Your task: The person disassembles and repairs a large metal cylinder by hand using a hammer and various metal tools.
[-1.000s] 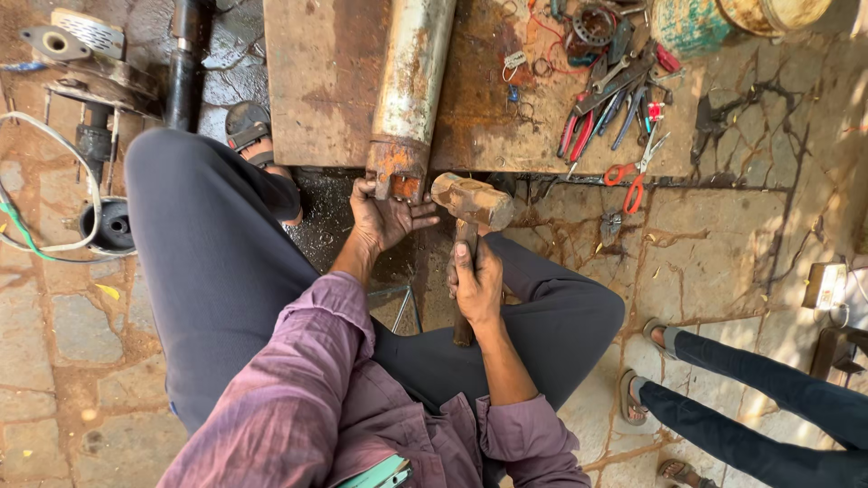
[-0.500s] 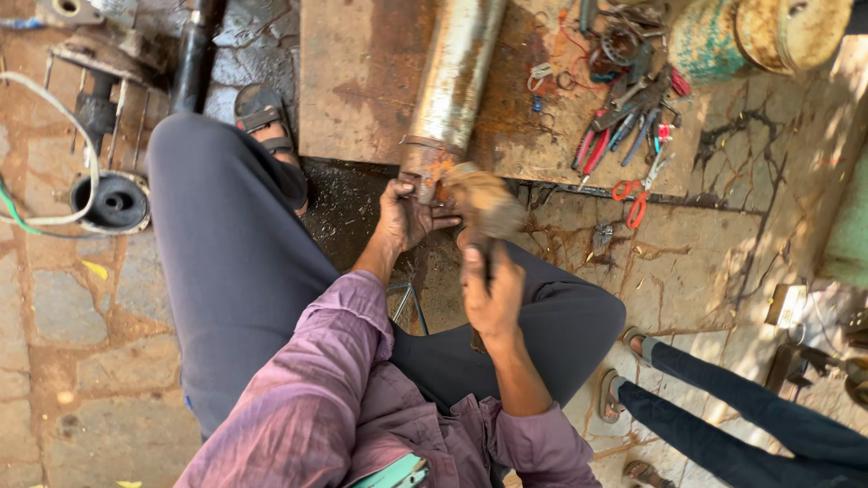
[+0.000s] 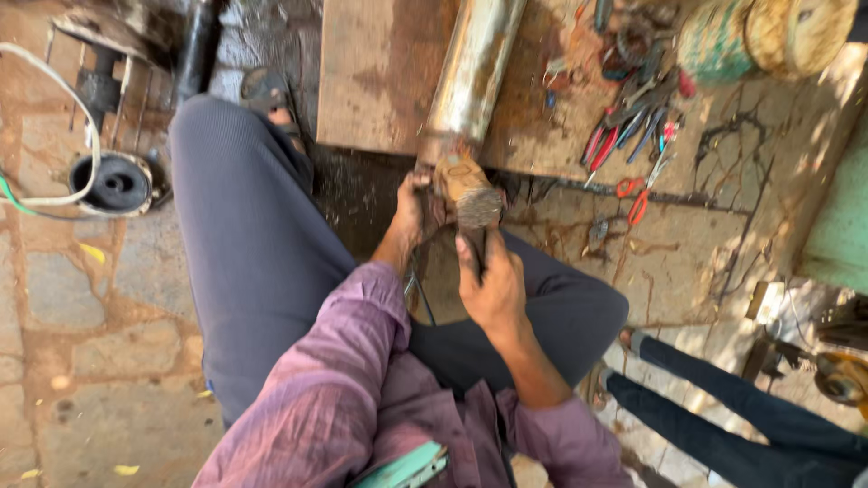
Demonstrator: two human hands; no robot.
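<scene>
Seated on a stone-paved floor (image 3: 90,361), legs in dark grey trousers spread either side of the work, purple sleeves on both arms. The right hand (image 3: 493,285) is wrapped tight around the dark handle of a rust-brown, block-headed metal hammer (image 3: 468,188), whose head sits right at the near end of a long, dull silver metal cylinder (image 3: 470,72); the picture is motion-blurred there, so exact contact cannot be told. The left hand (image 3: 414,210) is closed on the rusty lower end of that cylinder, just beside the hammer head. The cylinder lies tilted along a worn brown wooden board (image 3: 375,81) that rests on the floor, its near end overhanging the board's front edge above a dark, greasy patch of ground. To the right of the cylinder, on the board and the floor, lies a loose heap of hand tools with red and blue handles (image 3: 628,126), pliers and cutters among them, with red-handled scissors (image 3: 637,194) a little nearer. At top right stands a round green-and-tan spool (image 3: 768,36), its contents not clear. At the left, a round black-lined metal pot (image 3: 113,183) sits on the floor, its inside dark and seemingly bare, with a white cable (image 3: 63,86) curving over it. Lower right, another person's legs in dark blue trousers (image 3: 723,407) stretch across the paving, well apart from the hands.
</scene>
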